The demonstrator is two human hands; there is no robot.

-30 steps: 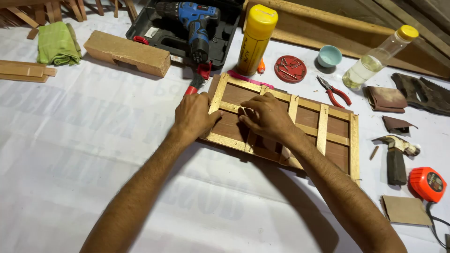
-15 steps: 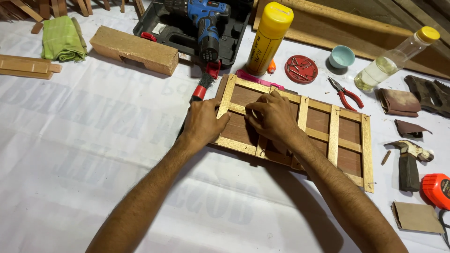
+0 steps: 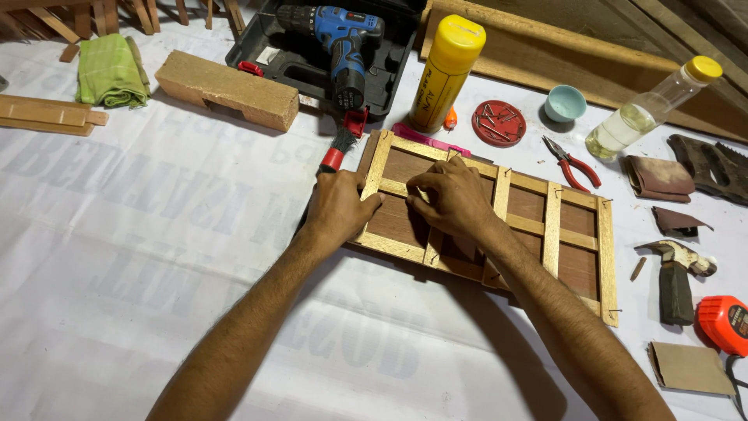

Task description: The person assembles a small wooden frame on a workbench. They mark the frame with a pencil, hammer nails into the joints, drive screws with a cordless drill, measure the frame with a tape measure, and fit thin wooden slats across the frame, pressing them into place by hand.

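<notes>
A dark wooden panel [image 3: 580, 269] with a grid of pale wood strips lies flat on a white printed sheet. My left hand [image 3: 339, 206] rests on the panel's left edge, fingers curled against the outer strip. My right hand [image 3: 452, 196] presses down on a short cross strip [image 3: 393, 187] near the panel's left part, fingertips pinched at it. Small nails stick out along the frame's edges. Whether a nail sits between my right fingers is hidden.
A yellow glue bottle [image 3: 446, 74], blue cordless drill [image 3: 347, 47] in its black case, red lid of nails [image 3: 499, 123], red-handled pliers [image 3: 575, 164], a clear bottle [image 3: 647, 117], hammer [image 3: 674, 277], orange tape measure [image 3: 723, 323], wood block [image 3: 226, 90] and green cloth [image 3: 111, 70] surround the panel.
The view has shifted, so the panel sits lower and further right in frame. Both hands stay on the panel's left part; the right fingers have drawn closer together on the cross strip.
</notes>
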